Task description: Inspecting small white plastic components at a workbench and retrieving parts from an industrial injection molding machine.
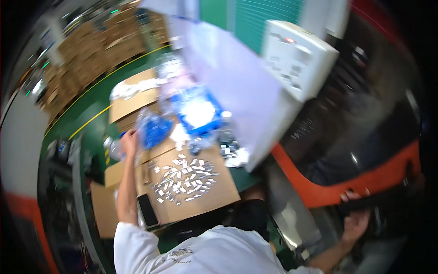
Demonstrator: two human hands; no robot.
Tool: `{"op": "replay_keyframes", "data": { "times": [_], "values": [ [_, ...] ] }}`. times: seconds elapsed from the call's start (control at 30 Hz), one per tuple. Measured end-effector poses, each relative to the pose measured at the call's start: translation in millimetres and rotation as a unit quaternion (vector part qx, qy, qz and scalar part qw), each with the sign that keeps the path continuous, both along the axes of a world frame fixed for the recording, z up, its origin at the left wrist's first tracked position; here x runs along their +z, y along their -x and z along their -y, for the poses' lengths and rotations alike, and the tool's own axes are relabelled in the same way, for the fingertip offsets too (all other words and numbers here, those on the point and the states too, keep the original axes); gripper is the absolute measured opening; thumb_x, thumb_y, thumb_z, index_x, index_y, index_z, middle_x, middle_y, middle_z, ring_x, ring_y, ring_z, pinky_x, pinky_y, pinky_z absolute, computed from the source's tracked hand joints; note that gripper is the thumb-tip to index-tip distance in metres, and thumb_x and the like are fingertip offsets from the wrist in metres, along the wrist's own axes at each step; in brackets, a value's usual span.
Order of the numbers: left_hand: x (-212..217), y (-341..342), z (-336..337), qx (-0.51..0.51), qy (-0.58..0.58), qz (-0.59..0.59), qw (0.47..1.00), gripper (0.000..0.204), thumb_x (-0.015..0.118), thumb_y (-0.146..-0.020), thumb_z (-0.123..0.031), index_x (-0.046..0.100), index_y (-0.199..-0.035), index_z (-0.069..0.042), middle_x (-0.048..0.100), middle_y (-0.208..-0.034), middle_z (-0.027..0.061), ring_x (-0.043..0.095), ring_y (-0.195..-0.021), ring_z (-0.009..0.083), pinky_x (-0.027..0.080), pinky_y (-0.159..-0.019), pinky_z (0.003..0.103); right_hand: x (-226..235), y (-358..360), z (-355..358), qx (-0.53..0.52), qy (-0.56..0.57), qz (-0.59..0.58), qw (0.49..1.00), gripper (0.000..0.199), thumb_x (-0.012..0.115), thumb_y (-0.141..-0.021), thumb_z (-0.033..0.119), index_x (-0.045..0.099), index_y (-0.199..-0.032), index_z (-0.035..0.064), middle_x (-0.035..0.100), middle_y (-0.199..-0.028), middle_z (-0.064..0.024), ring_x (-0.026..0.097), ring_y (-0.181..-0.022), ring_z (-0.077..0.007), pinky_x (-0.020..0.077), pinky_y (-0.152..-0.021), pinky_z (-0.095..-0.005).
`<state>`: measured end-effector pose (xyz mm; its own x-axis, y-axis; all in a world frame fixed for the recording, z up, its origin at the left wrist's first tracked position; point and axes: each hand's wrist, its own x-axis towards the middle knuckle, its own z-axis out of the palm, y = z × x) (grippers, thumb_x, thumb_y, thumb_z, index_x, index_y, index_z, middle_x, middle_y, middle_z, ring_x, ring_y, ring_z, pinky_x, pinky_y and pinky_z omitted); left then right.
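My left hand point(129, 141) reaches out over the left side of the cardboard-topped table, fingers closed. A small bit of blue shows at its fingertips, too blurred to name. Just right of it lies a clear plastic bag with blue contents point(156, 131). My right hand point(356, 224) is far out to the right, its fingers wrapped round the dark door handle point(383, 197) along the lower edge of an orange-framed machine door point(315, 194). Between my arms, many small white and silvery pieces point(185, 178) lie spread on the cardboard sheet point(214, 194).
A black phone point(148, 210) lies at the sheet's near left corner. Behind are a blue tray point(198, 109) with white contents and a clear bottle point(226, 123). A white control box point(296, 59) juts out at upper right. Stacked cartons point(89, 52) stand beyond the green floor.
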<state>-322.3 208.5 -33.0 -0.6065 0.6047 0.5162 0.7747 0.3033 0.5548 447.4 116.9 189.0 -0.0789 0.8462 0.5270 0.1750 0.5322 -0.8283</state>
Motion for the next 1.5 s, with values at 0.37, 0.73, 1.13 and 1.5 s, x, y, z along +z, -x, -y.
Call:
{"op": "replay_keyframes", "data": {
  "times": [0.37,0.73,1.13,1.5],
  "values": [
    [-62.7,91.1,-104.7,-0.052,0.218,0.035,0.974,0.034,0.065,-0.091,-0.03,0.068,-0.106,0.001,0.07,-0.091,0.0168,0.066,-0.077,0.0251,0.053,-0.071,0.036,64.0,-106.5,-56.4,-0.294,-0.089,-0.027,0.951,0.027,0.052,-0.098,0.018,0.065,-0.111,-0.0023,0.069,-0.084,-0.009,0.065,-0.076,-0.014,0.0506,-0.074,-0.0276],
    [65.2,19.9,-181.0,-0.093,0.063,-0.051,0.992,0.035,0.062,-0.093,-0.03,0.067,-0.108,0.001,0.069,-0.095,0.0165,0.066,-0.082,0.0262,0.052,-0.075,0.036,41.2,-363.4,-241.7,-0.43,0.013,-0.34,0.836,0.012,0.066,-0.086,0.012,0.064,-0.091,0.0004,0.068,-0.079,-0.0101,0.065,-0.06,-0.0191,0.0541,-0.052,-0.03],
    [111.5,-1.9,-192.3,-0.057,-0.044,-0.116,0.991,0.036,0.059,-0.094,-0.031,0.066,-0.112,0.0,0.069,-0.1,0.0162,0.065,-0.088,0.0274,0.051,-0.08,0.037,69.8,-344.4,-315.9,-0.389,0.055,-0.45,0.802,0.023,0.075,-0.083,0.019,0.07,-0.098,0.0028,0.068,-0.092,-0.0085,0.059,-0.085,-0.0193,0.0465,-0.079,-0.0383],
    [93.4,-13.1,-164.3,-0.044,-0.091,-0.155,0.983,0.037,0.057,-0.096,-0.031,0.065,-0.114,-0.001,0.068,-0.105,0.0158,0.065,-0.093,0.0286,0.05,-0.083,0.038,40.1,-364.6,-330.6,-0.204,-0.031,-0.562,0.801,0.034,0.067,-0.091,0.029,0.062,-0.115,0.0058,0.057,-0.115,-0.0065,0.057,-0.097,-0.0273,0.0456,-0.073,-0.045]
  ]
}}
